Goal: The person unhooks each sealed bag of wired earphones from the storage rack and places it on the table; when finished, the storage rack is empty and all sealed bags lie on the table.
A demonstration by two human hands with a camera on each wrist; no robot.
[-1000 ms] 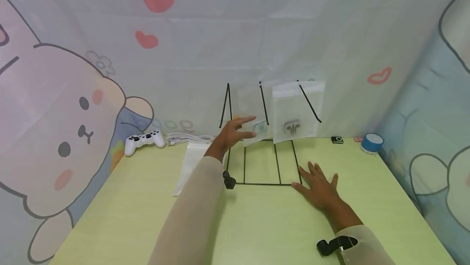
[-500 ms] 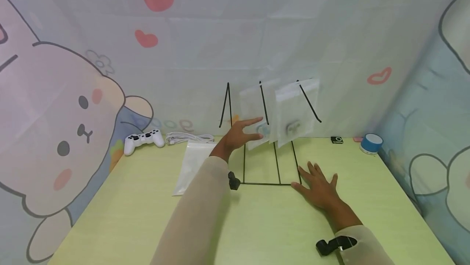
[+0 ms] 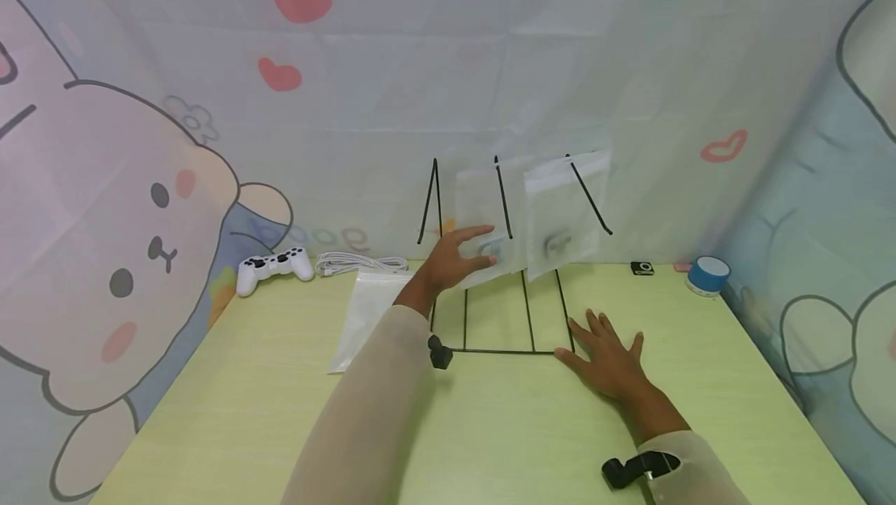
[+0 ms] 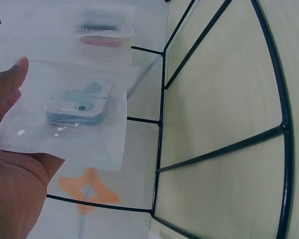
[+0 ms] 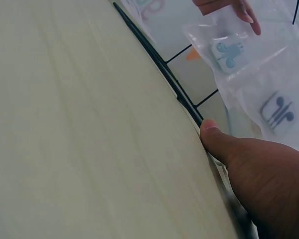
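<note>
A black wire rack (image 3: 528, 310) stands on the table with three arms at the top. From its middle arm hangs a clear plastic bag (image 3: 476, 194) with white-and-blue earphones in a case (image 4: 79, 102). My left hand (image 3: 448, 260) is at this bag's lower left, index finger and thumb stretched out and apart; the bag partly covers the thumb in the left wrist view. On the right arm another plastic bag (image 3: 563, 205) holds earphones with dark markings (image 5: 279, 112). My right hand (image 3: 605, 357) lies spread at the rack's front right corner, thumb by the base wire.
At the back left are a white game controller (image 3: 275, 270), a coiled white cable (image 3: 360, 263) and a flat plastic bag (image 3: 364, 314). A small black player (image 3: 642, 268) and a blue-and-white round item (image 3: 708, 275) sit at the back right.
My left hand has shifted slightly right along the middle bag, then a little back. Both hanging bags have swung, the right one turning at an angle. My right hand has stayed in place.
</note>
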